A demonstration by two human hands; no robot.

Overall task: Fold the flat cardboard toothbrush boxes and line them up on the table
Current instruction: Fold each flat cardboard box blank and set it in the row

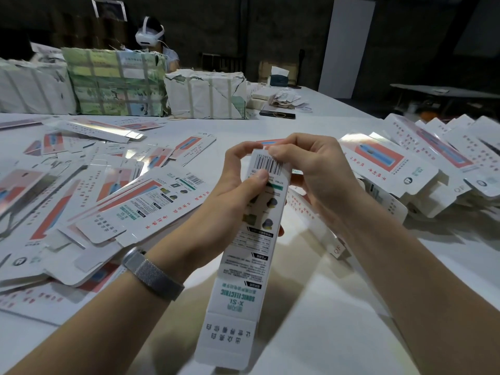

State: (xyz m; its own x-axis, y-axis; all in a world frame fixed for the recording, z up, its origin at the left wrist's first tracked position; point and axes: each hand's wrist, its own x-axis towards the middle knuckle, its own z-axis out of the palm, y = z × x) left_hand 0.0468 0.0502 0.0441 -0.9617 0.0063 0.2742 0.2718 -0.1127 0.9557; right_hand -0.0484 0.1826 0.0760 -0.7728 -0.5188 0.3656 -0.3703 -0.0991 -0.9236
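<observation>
Both hands grasp box [251,239] | left [238,190], right [313,174] | far flap hidden by fingers

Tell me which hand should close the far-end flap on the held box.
Right, probably. The right hand already has its fingertips pinching the far end of the box by the barcode, while the left hand grips the body, thumb on the printed face, steadying it. Near flap is open too.
</observation>
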